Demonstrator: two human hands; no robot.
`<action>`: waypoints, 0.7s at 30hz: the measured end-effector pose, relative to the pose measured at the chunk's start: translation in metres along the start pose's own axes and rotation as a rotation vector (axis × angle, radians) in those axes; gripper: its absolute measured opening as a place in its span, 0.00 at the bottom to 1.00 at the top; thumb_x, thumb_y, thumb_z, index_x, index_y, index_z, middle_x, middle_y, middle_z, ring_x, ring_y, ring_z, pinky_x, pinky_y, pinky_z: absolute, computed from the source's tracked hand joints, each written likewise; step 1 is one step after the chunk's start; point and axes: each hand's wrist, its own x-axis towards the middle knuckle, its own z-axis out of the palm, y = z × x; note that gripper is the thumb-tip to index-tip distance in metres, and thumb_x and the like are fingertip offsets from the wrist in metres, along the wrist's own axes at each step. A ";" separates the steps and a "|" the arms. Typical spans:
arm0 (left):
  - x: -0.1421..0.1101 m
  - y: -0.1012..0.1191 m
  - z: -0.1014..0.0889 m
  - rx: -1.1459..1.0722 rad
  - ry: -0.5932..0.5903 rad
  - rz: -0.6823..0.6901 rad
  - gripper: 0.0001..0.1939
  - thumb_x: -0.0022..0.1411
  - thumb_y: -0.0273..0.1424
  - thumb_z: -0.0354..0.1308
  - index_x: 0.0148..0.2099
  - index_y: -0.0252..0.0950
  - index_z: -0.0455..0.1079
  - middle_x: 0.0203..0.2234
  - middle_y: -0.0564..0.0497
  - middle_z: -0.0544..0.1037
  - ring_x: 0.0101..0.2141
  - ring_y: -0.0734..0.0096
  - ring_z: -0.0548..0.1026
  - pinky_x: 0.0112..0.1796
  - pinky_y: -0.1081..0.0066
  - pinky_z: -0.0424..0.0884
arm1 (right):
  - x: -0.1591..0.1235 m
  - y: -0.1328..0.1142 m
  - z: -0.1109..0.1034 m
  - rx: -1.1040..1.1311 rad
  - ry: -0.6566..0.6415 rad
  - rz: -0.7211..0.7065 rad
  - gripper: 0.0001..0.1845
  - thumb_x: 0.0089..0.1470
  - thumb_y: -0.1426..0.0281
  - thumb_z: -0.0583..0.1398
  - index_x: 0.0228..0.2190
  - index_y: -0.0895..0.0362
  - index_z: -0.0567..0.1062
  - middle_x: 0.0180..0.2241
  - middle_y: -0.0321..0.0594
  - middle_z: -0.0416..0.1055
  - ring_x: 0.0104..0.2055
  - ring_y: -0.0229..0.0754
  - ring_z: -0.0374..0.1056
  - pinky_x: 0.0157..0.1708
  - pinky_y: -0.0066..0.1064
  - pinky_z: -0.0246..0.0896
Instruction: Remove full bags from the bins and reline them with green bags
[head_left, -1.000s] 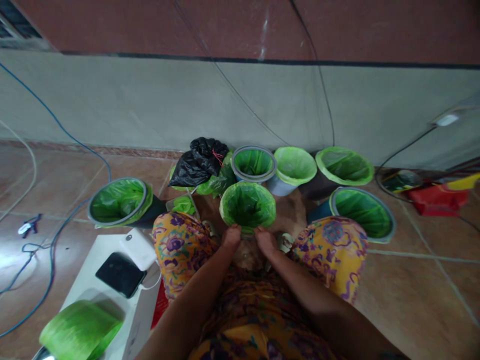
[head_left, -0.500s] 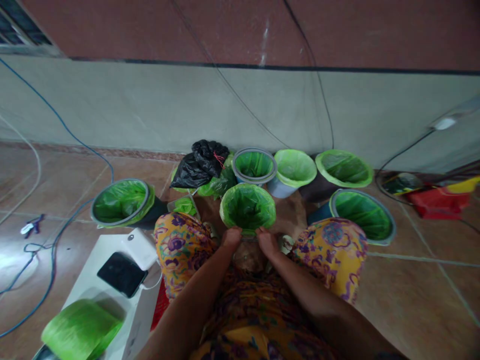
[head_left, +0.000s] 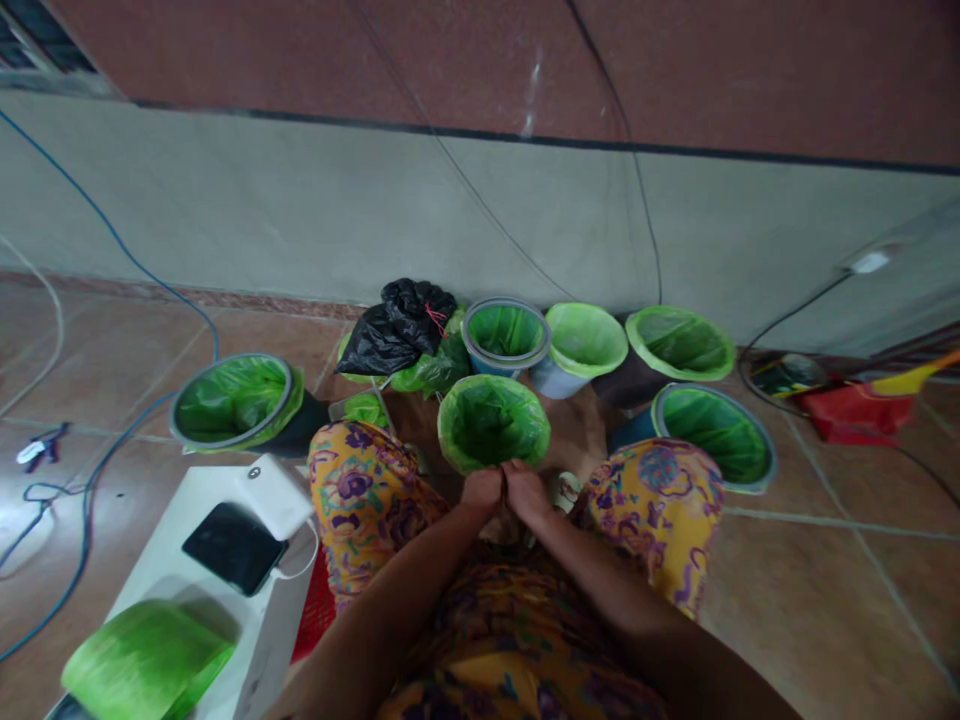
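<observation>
Between my knees stands a small bin lined with a green bin bag (head_left: 491,410), its mouth spread wide and the bag folded over the rim. My left hand (head_left: 481,488) is closed at the near edge of the bag, fingers pinching it. Right beside it, almost touching, my right hand (head_left: 523,487) pinches the same edge. My fingertips are partly hidden under the rim, and the bin's body is mostly out of sight.
Other lined bins (head_left: 506,335) stand along the wall, and more at right (head_left: 712,440) and left (head_left: 232,405). A black bag (head_left: 397,330) lies behind. On a white box (head_left: 165,530) are a phone (head_left: 235,547), a power bank (head_left: 279,498) and a green bag roll (head_left: 146,655). Blue cable (head_left: 88,520) crosses the floor.
My hands have come together at the near rim; before, they were apart, gripping it at either side. The view has shifted slightly.
</observation>
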 end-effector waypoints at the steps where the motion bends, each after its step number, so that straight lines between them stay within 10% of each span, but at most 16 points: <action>1: -0.003 0.002 0.001 -0.027 0.015 0.037 0.18 0.67 0.27 0.44 0.55 0.33 0.68 0.48 0.41 0.76 0.46 0.63 0.78 0.47 0.65 0.73 | 0.001 0.002 0.001 0.011 0.011 -0.004 0.20 0.58 0.81 0.47 0.45 0.61 0.74 0.48 0.49 0.71 0.51 0.42 0.66 0.52 0.28 0.57; 12: -0.013 -0.037 -0.020 -0.156 0.301 -0.079 0.22 0.63 0.24 0.49 0.59 0.35 0.66 0.58 0.44 0.70 0.56 0.66 0.70 0.57 0.69 0.65 | 0.009 0.037 -0.006 0.082 0.108 0.136 0.26 0.54 0.85 0.47 0.47 0.59 0.75 0.49 0.45 0.71 0.50 0.38 0.68 0.48 0.23 0.58; 21: -0.002 -0.031 -0.014 0.006 0.107 0.018 0.19 0.63 0.21 0.45 0.51 0.35 0.72 0.47 0.44 0.77 0.46 0.65 0.76 0.49 0.68 0.71 | 0.001 0.007 -0.001 -0.013 0.034 -0.024 0.20 0.60 0.77 0.49 0.48 0.57 0.75 0.49 0.45 0.72 0.48 0.42 0.70 0.45 0.27 0.60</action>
